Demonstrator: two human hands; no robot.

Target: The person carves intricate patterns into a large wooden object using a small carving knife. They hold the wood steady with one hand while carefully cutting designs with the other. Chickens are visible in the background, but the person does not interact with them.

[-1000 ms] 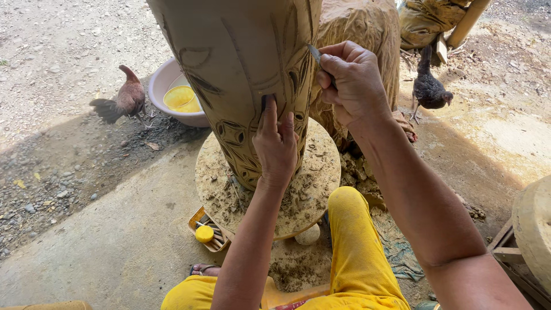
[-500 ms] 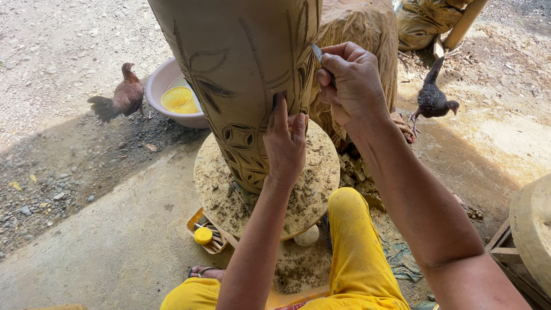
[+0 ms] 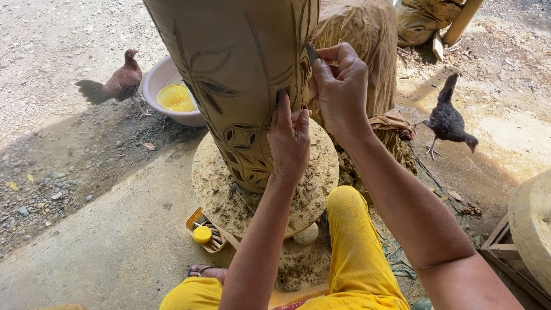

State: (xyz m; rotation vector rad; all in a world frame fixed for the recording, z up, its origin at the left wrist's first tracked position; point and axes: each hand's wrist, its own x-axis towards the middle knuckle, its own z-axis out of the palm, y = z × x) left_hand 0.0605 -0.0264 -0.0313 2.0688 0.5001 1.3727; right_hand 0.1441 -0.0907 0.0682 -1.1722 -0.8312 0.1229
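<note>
My left hand (image 3: 288, 143) rests flat against the big clay pot (image 3: 235, 74), which stands on a round surface (image 3: 321, 172) near its edge. My right hand (image 3: 340, 95) fingers pinch a small blade (image 3: 313, 54) touching the pot's side. Two chickens (image 3: 117, 83) walk on the open ground, well apart from me.

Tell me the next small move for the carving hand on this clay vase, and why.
Probably draw the blade a little way down the vase: the right hand pinches it with its tip at the wall beside a cut line, while the left hand braces the vase.
</note>
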